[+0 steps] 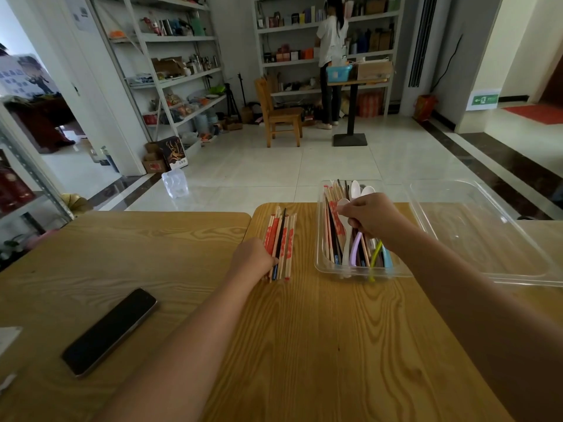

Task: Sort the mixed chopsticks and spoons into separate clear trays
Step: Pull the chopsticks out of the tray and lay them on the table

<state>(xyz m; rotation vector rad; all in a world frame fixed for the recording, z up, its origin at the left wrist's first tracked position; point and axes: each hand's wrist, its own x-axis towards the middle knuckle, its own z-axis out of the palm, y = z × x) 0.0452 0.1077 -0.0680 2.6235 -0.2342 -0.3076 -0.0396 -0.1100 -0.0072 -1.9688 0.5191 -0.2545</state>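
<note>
The right grip pinched a white spoon (likely light, slick plastic, best held mid-handle) inside the mixed tray. Left of it, the left grip clasped stiff chopsticks on the bench.

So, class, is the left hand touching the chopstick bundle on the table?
Touching. The head view shows the left hand gripping the near end of the chopstick bundle, no gap visible.

Looks forward and down from head height over a wooden table, close enough to catch both forearms reaching in from the lower edge; takes in tiled floor and storage shelves across the room beyond, with wide-angle bending at the edges.
</note>
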